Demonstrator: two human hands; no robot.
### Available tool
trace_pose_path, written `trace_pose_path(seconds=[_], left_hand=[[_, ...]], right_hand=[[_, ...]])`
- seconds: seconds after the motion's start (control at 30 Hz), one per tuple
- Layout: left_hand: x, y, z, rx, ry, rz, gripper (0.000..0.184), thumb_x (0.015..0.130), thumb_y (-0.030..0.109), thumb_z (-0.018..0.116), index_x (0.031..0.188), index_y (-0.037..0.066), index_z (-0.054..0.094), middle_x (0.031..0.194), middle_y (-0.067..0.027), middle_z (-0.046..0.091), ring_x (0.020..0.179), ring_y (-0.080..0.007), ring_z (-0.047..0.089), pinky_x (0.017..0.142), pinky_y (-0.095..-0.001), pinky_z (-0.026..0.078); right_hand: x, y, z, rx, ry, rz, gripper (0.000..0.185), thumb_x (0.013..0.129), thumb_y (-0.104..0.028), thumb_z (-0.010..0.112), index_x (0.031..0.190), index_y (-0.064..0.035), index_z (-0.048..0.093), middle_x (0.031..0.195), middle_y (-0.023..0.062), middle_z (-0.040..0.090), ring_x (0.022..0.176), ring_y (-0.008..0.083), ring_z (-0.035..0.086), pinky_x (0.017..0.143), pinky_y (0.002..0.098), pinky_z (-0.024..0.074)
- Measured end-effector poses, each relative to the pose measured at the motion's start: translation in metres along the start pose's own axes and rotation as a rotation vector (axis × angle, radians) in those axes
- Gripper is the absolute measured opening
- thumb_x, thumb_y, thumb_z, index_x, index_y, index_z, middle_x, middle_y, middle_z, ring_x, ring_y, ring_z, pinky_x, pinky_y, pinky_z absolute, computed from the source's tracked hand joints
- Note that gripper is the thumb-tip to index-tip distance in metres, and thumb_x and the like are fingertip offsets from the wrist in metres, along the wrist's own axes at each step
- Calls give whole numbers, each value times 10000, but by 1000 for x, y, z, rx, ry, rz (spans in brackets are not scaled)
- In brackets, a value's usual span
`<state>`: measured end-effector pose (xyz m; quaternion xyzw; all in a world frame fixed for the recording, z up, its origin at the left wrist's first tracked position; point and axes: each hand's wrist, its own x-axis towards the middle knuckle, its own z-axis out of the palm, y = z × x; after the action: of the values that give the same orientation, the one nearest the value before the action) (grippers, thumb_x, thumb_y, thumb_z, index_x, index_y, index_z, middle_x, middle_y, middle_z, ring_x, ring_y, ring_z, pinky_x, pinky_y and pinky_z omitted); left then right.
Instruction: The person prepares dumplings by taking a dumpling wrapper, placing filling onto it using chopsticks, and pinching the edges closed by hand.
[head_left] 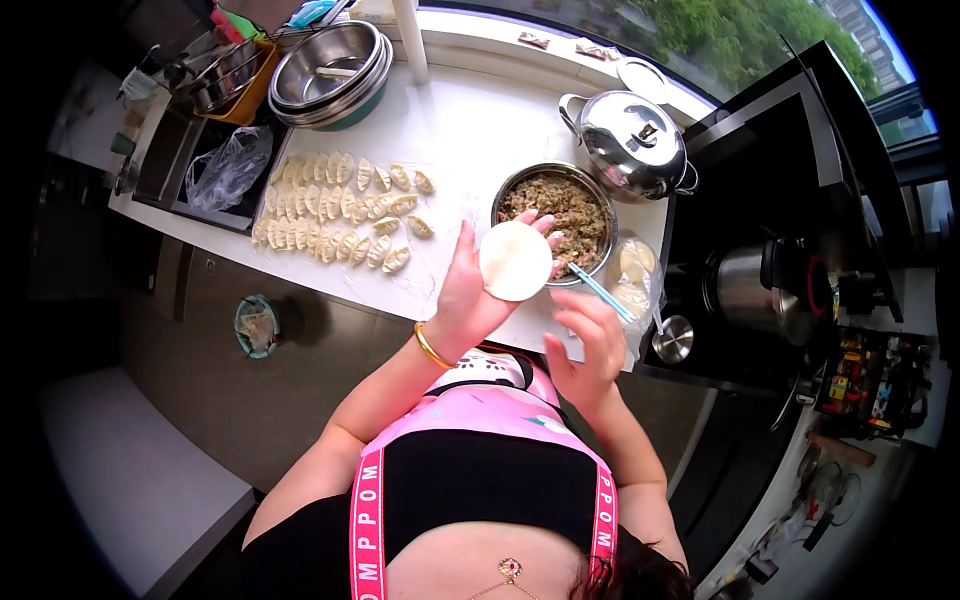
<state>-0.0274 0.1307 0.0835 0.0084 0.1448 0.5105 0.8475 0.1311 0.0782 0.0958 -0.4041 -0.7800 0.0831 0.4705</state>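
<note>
The left hand (467,292) lies palm up with its fingers extended and apart, and the round dough wrapper (515,261) rests flat across it, probably so the soft disc stays spread and unstretched. The right hand (588,350) hovers just beside, fingers loosely bent and apart, with nothing visible in its grasp. Beyond the wrapper, the metal bowl (496,212) of minced filling (562,203) sits within short reach; light-blue chopsticks (601,292) lean over its rim, their outer ends towards the right hand, seemingly for easy pick-up. Rows of shaped dumplings (330,205) lie to the left, well apart from the bowl, and a stretch of white worktop (440,115) between them leaves sideways room. The right side is tighter: a bag of dough pieces (635,278) adjoins the bowl, a lidded pot (632,140) stands behind, and the worktop's front edge runs close to the apron (510,405).
</note>
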Motion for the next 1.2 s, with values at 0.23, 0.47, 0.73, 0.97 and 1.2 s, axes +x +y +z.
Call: trace_pose_path(seconds=[0.23, 0.47, 0.73, 0.97, 1.2], left_hand=[[-3, 63, -39, 45, 64, 24, 770, 1000, 555, 107, 1439, -61, 255, 1466, -288, 314, 1348, -418, 346, 1113, -490, 335], [-16, 106, -56, 95, 242, -9, 748, 1019, 512, 191, 1423, -116, 231, 1451, -337, 295, 1360, -422, 322, 1141, -470, 304], [-24, 112, -77, 107, 263, 16, 724, 1026, 492, 196, 1396, -125, 282, 1412, -326, 366, 1335, -408, 372, 1134, -450, 316], [-33, 112, -76, 68, 257, 51, 702, 1030, 471, 196, 1381, -126, 312, 1396, -313, 401, 1324, -402, 396, 1129, -448, 323], [-44, 111, -84, 67, 270, 108, 690, 1031, 467, 197, 1391, -110, 308, 1414, -307, 383, 1334, -401, 381, 1134, -452, 314]], right_hand=[[-129, 72, 51, 591, 185, 1327, 228, 904, -189, 667, 1038, -17, 599, 951, 44, 581, 769, 109, 593, 569, 247, 506], [-115, 139, 81, 333, 561, 1092, 216, 957, -229, 599, 960, -20, 653, 739, -9, 487, 554, 68, 499, 480, 224, 447], [-21, 102, 8, 93, 123, 899, 326, 935, -232, 630, 745, 32, 653, 749, 72, 564, 507, 119, 552, 438, 249, 421], [-69, 136, 54, 460, 238, 894, 155, 922, -102, 629, 892, 49, 646, 824, 86, 617, 573, 119, 623, 499, 228, 512], [-94, 159, 92, 559, 442, 1031, 238, 942, -184, 627, 903, 51, 626, 783, 102, 660, 580, 147, 646, 528, 248, 539]])
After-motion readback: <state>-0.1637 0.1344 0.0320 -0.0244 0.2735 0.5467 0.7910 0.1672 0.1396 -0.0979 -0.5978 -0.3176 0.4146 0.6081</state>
